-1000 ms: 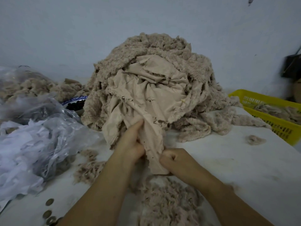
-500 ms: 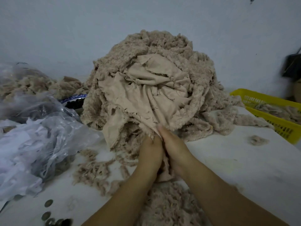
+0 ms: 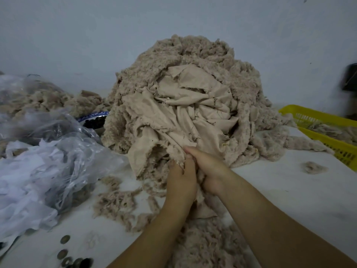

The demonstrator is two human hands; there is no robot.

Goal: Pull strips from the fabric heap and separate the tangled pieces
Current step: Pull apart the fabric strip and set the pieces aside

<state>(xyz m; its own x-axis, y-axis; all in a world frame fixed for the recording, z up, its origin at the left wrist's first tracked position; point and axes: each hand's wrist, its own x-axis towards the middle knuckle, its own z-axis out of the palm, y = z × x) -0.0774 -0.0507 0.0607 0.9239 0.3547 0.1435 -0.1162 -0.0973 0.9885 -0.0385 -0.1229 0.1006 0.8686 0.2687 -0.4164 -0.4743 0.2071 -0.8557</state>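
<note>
Now, the fabric heap sits on the white counter near the wall, a tall mound of fuzzy beige strips wrapped round a core of smooth tan cloth, crumpled and frayed at its edges. Your left hand and right hand meet side by side at its lower front, the fingers of both curled tight round a fold of that cloth, whose tail hangs between your wrists. Loose fuzzy scraps lie beside your left forearm, crinkled plastic bags sit left, and a yellow basket holding more strips stands far right.
</note>
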